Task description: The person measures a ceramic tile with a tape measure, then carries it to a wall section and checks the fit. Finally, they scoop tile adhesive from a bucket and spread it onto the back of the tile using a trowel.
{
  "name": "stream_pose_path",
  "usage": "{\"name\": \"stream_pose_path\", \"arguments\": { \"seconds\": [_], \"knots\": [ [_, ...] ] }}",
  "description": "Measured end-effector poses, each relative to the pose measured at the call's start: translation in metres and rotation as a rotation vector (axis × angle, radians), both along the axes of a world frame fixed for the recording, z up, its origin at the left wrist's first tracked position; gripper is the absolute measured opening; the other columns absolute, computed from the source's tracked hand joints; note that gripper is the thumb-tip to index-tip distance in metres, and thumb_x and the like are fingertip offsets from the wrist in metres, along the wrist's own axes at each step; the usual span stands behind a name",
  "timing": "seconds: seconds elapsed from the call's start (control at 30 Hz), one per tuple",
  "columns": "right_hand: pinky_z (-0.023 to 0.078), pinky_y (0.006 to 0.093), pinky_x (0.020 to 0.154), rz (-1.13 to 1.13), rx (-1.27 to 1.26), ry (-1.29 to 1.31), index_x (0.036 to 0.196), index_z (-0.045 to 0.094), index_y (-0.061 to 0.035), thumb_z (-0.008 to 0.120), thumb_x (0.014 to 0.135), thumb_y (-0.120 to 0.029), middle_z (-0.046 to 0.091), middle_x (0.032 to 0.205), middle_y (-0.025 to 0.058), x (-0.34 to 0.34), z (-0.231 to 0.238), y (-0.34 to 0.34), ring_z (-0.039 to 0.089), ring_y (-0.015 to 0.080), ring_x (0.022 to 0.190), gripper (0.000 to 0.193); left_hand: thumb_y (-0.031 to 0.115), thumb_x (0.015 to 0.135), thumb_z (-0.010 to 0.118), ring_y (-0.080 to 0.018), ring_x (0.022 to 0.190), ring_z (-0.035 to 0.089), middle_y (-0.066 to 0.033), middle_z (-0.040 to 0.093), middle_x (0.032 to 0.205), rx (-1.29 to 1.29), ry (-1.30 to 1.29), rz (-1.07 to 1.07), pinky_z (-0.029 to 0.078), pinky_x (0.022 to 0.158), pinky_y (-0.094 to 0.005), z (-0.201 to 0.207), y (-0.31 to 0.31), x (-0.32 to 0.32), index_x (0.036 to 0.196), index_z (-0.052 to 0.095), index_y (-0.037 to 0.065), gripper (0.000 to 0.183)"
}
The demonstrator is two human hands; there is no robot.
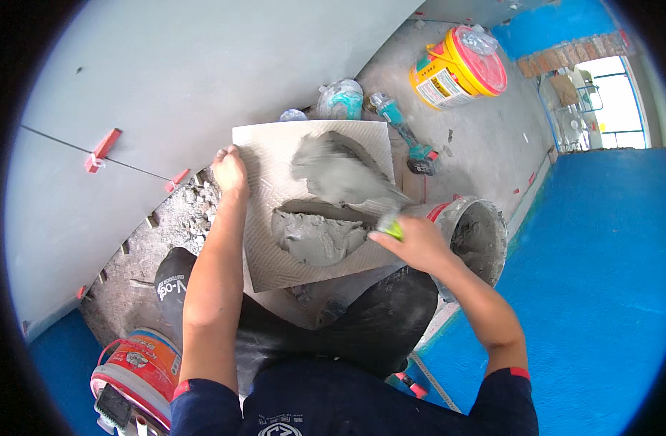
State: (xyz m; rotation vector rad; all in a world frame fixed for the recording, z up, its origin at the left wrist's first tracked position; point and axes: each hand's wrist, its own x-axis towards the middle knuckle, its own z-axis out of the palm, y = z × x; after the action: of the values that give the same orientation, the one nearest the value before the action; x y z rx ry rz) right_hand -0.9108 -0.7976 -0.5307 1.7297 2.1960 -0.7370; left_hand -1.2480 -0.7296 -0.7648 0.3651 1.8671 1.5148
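Note:
A pale tile [264, 254] with a ribbed back lies tilted in front of me, above my knees. My left hand [230, 172] grips its upper left edge, fingers curled over the rim. Wet grey mortar [322, 238] sits in a thick heap on the lower middle of the tile, with more spread above it. In my right hand [421, 243] is a trowel with a bright green and clear handle [395, 228]. Its blade is smeared by motion and coated in mortar, so its outline over the upper patch is hard to make out.
Right of the tile leans a bucket [498, 231] crusted with mortar. Beyond the tile lie a teal power tool [404, 131] and a teal-and-clear round object [341, 100]. A yellow bucket [442, 81] stands farther back, a red bucket [144, 356] lower left. Red wedges [100, 150] mark the wall joint.

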Motion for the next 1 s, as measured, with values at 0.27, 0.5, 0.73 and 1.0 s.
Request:
{"name": "stream_pose_path", "arguments": {
  "seconds": [0.27,0.5,0.73,1.0],
  "knots": [
    [0.053,0.0458,0.066,-0.084,0.098,0.07,0.084,0.064,-0.0001,0.07,0.089,-0.052,0.067,0.073,0.021,0.018,0.063,-0.038,0.069,0.0376,0.071,0.053,0.019,0.096,0.054,-0.0165,0.075,0.053,-0.008,0.062,0.077,0.025,-0.015,-0.011,0.045,0.074,-0.0334,0.015,0.007,0.017,0.084,0.064,-0.002,0.026],
    [0.05,0.0389,0.072,-0.612,0.228,0.094,0.101,0.064,0.0016,0.059,0.082,-0.025,0.065,0.08,0.0151,0.202,0.112,-0.091,0.064,0.0241,0.076,0.033,0.007,0.092,0.051,-0.0333,0.086,0.073,-0.0184,0.074,0.094,-0.502,1.108,-0.595,0.059,0.077,-0.043,-0.057,0.012,-0.031,0.087,0.071,0.006,0.021],
    [0.057,0.0476,0.083,-0.564,0.04,-0.801,0.09,0.077,-0.0042,0.054,0.092,-0.051,0.074,0.095,0.0199,0.319,0.027,-0.077,0.072,0.0358,0.095,0.052,0.032,0.098,0.048,-0.0366,0.103,0.065,-0.0247,0.07,0.116,-0.371,0.48,-0.242,0.046,0.094,-0.0472,-0.045,0.018,-0.018,0.116,0.067,-0.01,0.049],
    [0.057,0.0473,0.083,-0.295,-0.11,-0.568,0.088,0.078,-0.0034,0.054,0.09,-0.051,0.074,0.099,0.0223,0.329,-0.096,-0.056,0.072,0.0368,0.092,0.053,0.034,0.099,0.046,-0.035,0.1,0.065,-0.024,0.07,0.115,-0.383,0.455,-0.276,0.047,0.09,-0.0457,-0.03,0.016,-0.036,0.115,0.067,-0.01,0.051]
  ]
}}
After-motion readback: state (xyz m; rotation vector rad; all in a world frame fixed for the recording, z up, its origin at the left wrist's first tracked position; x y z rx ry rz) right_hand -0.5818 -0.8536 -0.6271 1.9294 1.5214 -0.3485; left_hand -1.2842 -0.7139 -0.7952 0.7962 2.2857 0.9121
